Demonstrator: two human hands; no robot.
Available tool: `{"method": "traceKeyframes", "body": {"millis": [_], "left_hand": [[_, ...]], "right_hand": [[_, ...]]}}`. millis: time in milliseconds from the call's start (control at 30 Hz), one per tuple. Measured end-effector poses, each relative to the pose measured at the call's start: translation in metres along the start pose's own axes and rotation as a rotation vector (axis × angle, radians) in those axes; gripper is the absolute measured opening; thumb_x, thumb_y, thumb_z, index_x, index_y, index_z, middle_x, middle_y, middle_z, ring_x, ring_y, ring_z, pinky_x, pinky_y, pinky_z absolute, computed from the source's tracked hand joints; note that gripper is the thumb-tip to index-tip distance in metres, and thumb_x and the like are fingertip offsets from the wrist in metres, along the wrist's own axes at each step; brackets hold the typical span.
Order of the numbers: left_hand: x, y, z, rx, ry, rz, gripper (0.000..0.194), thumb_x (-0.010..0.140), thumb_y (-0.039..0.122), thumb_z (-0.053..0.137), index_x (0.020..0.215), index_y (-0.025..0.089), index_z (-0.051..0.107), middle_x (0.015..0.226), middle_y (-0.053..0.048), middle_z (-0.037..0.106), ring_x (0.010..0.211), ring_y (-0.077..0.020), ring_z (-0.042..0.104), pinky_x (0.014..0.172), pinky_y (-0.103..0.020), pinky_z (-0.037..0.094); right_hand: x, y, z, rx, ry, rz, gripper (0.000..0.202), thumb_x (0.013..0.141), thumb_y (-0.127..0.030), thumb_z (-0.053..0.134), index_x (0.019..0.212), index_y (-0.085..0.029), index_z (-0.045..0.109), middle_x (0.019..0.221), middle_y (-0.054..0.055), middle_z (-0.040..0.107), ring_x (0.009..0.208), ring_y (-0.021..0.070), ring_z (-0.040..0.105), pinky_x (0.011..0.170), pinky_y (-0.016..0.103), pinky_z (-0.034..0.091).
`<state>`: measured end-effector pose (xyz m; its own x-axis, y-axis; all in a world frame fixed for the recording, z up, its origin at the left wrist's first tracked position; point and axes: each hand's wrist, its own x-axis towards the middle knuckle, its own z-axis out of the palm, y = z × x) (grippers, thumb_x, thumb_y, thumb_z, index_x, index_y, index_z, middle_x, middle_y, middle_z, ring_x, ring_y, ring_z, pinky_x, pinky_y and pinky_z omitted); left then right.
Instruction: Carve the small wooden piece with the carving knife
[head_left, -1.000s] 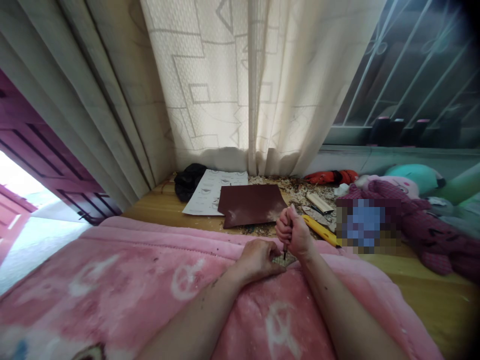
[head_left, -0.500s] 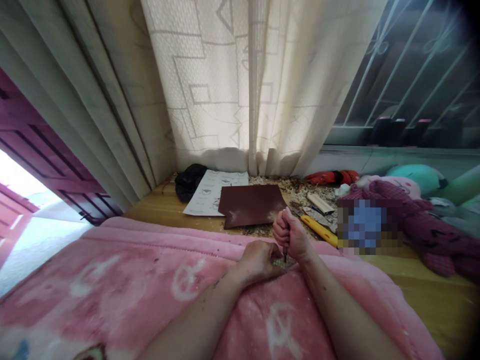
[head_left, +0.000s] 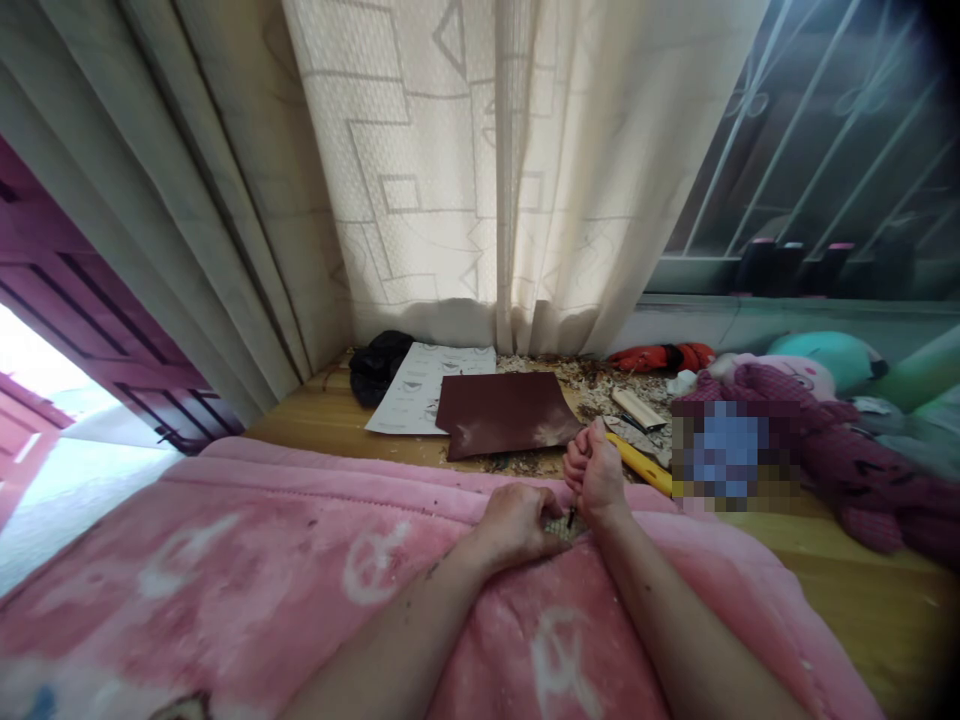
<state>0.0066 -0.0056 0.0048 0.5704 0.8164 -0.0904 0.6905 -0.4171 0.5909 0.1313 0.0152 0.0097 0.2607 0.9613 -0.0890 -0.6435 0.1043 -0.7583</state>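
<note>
Low on the pink blanket (head_left: pixel 300 560), my left hand (head_left: pixel 517 520) is closed on the edge of a small pale, textured piece (head_left: pixel 559 526). My right hand (head_left: pixel 596 470) forms a fist around a thin dark-tipped tool (head_left: pixel 572 517), just right of my left hand. The tool's tip points down and meets or nearly meets the piece; its handle is mostly hidden in my fist. Beyond my hands lies a dark brown sheet (head_left: pixel 506 410), partly over a white printed sheet (head_left: pixel 397 400).
Brown and pale scraps (head_left: pixel 585 375) cover the wooden surface (head_left: pixel 300 415) behind the sheets. A yellow tool (head_left: pixel 641 462) and a beige block (head_left: pixel 637 408) lie right of my fist. Farther right are plush toys (head_left: pixel 862 460); a black bag (head_left: pixel 379 365) sits at the back left.
My right fist has shifted slightly right and tilted, and the tool in it now leans more. My left hand has stayed nearly in place.
</note>
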Motion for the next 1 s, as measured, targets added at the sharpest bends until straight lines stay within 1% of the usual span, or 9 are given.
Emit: {"method": "traceKeyframes", "body": {"millis": [100,267,467,633,700,800,933,1000], "left_hand": [[0.000,0.000,-0.001,-0.004,0.005,0.011,0.029,0.061,0.039,0.064,0.084,0.022,0.066,0.074,0.002,0.064,0.065,-0.0137,0.054,0.055,-0.021,0.032],[0.000,0.001,-0.001,-0.015,0.029,0.017,0.027,0.061,0.038,0.064,0.082,0.021,0.066,0.072,0.003,0.063,0.061,-0.0123,0.052,0.054,-0.021,0.031],[0.000,0.002,0.000,0.017,0.046,0.074,0.020,0.063,0.035,0.062,0.076,0.020,0.063,0.068,0.004,0.060,0.060,-0.0107,0.050,0.053,-0.020,0.029],[0.000,0.001,0.001,0.017,0.061,0.078,0.021,0.063,0.036,0.062,0.074,0.019,0.061,0.066,0.004,0.059,0.059,-0.0105,0.049,0.053,-0.020,0.029],[0.000,0.001,0.001,0.009,0.073,0.084,0.021,0.063,0.037,0.062,0.073,0.018,0.061,0.066,0.004,0.059,0.058,-0.0103,0.048,0.053,-0.020,0.029],[-0.001,0.002,0.000,0.015,0.073,0.102,0.020,0.062,0.036,0.063,0.072,0.018,0.060,0.068,0.003,0.059,0.059,-0.0101,0.048,0.053,-0.020,0.028],[0.000,0.001,0.001,0.011,0.079,0.115,0.019,0.063,0.036,0.062,0.072,0.018,0.060,0.067,0.004,0.059,0.058,-0.0097,0.047,0.052,-0.020,0.027],[0.000,0.000,0.002,0.011,0.081,0.101,0.020,0.063,0.036,0.062,0.073,0.019,0.061,0.067,0.004,0.059,0.058,-0.0101,0.048,0.052,-0.020,0.027]], "right_hand": [[0.000,-0.001,-0.003,0.033,-0.012,0.003,0.046,0.074,-0.059,0.049,0.056,-0.021,0.031,0.039,-0.011,0.018,0.032,0.0040,0.006,0.025,0.013,0.008],[0.002,-0.001,-0.004,0.053,-0.162,0.085,0.044,0.076,-0.055,0.051,0.056,-0.020,0.032,0.040,-0.011,0.017,0.033,0.0043,0.006,0.025,0.013,0.008],[0.008,0.000,-0.006,0.072,-0.223,0.169,0.044,0.078,-0.053,0.049,0.055,-0.020,0.032,0.039,-0.011,0.016,0.032,0.0043,0.005,0.025,0.013,0.008],[0.011,0.001,-0.005,0.075,-0.353,0.259,0.043,0.080,-0.051,0.047,0.055,-0.020,0.032,0.039,-0.010,0.016,0.033,0.0040,0.005,0.025,0.013,0.008],[0.011,0.001,-0.003,0.067,-0.371,0.282,0.043,0.080,-0.051,0.047,0.055,-0.020,0.031,0.039,-0.010,0.017,0.033,0.0039,0.004,0.025,0.013,0.008],[0.011,0.002,-0.002,0.051,-0.313,0.272,0.044,0.079,-0.052,0.048,0.055,-0.020,0.031,0.039,-0.011,0.017,0.033,0.0038,0.004,0.025,0.013,0.007],[0.012,0.004,-0.004,0.026,-0.151,0.228,0.045,0.078,-0.056,0.047,0.055,-0.020,0.031,0.038,-0.011,0.016,0.032,0.0039,0.005,0.025,0.013,0.007],[0.012,0.005,-0.005,0.017,-0.096,0.210,0.046,0.077,-0.057,0.047,0.056,-0.020,0.031,0.038,-0.011,0.017,0.032,0.0038,0.005,0.025,0.013,0.007]]}}
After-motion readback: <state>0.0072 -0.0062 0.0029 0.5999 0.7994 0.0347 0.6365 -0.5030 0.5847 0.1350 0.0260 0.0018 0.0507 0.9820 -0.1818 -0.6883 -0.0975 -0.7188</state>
